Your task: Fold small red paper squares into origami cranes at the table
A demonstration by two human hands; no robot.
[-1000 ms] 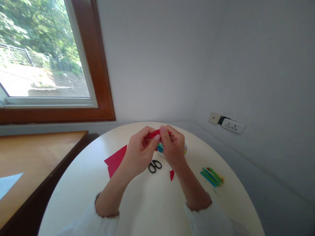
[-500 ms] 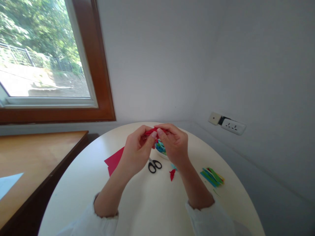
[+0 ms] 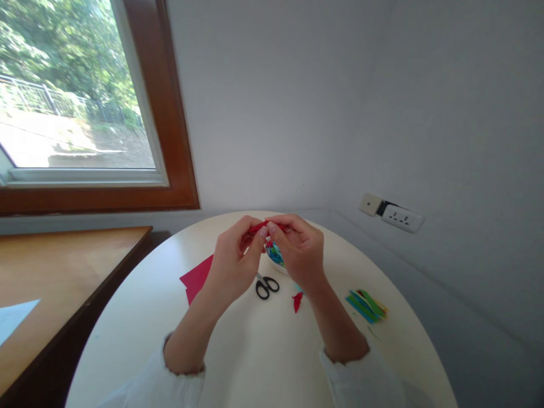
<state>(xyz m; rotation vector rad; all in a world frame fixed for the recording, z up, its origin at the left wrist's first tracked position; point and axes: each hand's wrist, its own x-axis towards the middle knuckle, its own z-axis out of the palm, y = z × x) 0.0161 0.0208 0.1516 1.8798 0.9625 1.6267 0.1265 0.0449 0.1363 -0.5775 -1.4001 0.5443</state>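
Note:
Both my hands are raised above the round cream table (image 3: 255, 357) and pinch one small folded red paper piece (image 3: 260, 226) between their fingertips. My left hand (image 3: 236, 263) grips its left end, and my right hand (image 3: 297, 252) grips its right end with thumb and forefinger. Just below the hands a white bowl (image 3: 275, 258) with blue and green paper bits shows partly. Black-handled scissors (image 3: 267, 285) lie under my hands. A red paper sheet (image 3: 198, 277) lies flat left of my left wrist, and a small red scrap (image 3: 297, 301) lies by my right wrist.
A stack of green, blue and yellow paper strips (image 3: 366, 306) lies at the table's right. A wooden desk (image 3: 63, 272) with a pale blue sheet (image 3: 12, 320) adjoins on the left under a wood-framed window (image 3: 85, 102). A wall socket (image 3: 402, 218) sits on the right wall.
My hands have shifted slightly left and up with the red piece, and my right fingers have moved along it towards my left hand. The table's items have stayed put.

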